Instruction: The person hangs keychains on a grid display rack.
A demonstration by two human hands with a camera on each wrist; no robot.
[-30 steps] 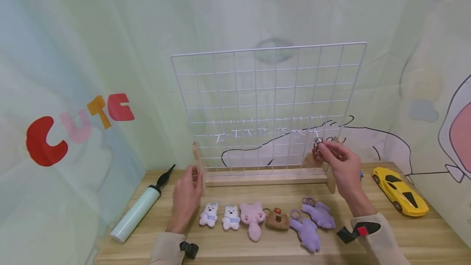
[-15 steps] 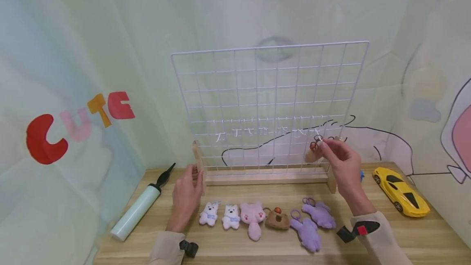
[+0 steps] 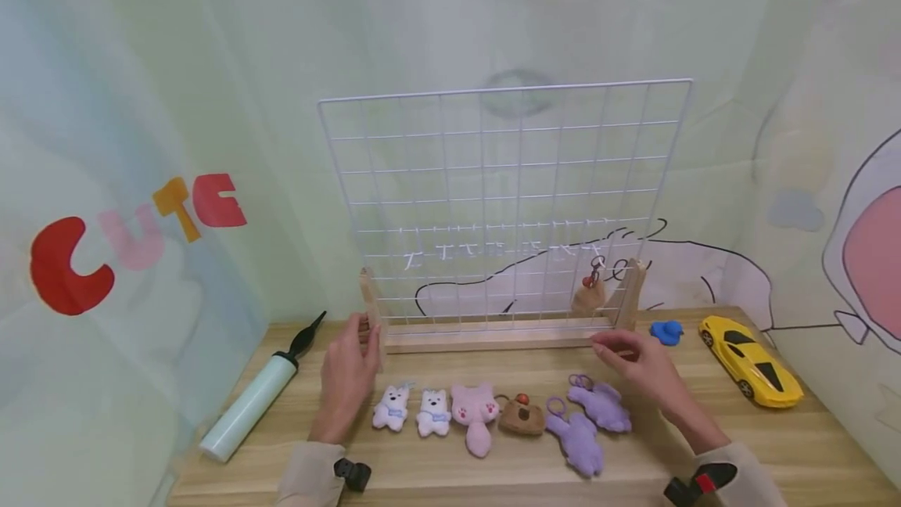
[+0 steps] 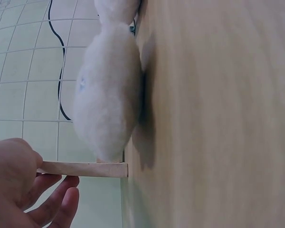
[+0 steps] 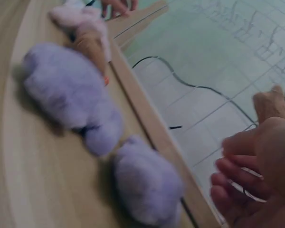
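My left hand (image 3: 349, 362) grips the wooden side post (image 4: 85, 169) of a white wire grid rack (image 3: 505, 90), thumb on one face and fingers on the other. A brown plush keychain (image 3: 588, 298) with a red ball and dark ring hangs from a hook near the grid's right end. Below it, my right hand (image 3: 644, 370) holds nothing, its fingers loosely bent near the rack's wooden base (image 3: 493, 339). A row of plush keychains lies in front: two white dogs (image 3: 391, 408), a pink one (image 3: 475, 413), a brown one (image 3: 522, 416) and two purple ones (image 3: 581, 444).
A pale green hand pump (image 3: 249, 405) with a black nozzle lies at the left. Near the right edge sit a blue duck toy (image 3: 665, 332) and a yellow toy car (image 3: 750, 362). Several white hooks (image 3: 495, 247) line the grid. Behind hangs a printed cloth (image 3: 281, 139).
My right hand has let go of the brown plush keychain and moved down, leaving it hanging on the right hook. My left hand stays on the post. The view has shifted slightly.
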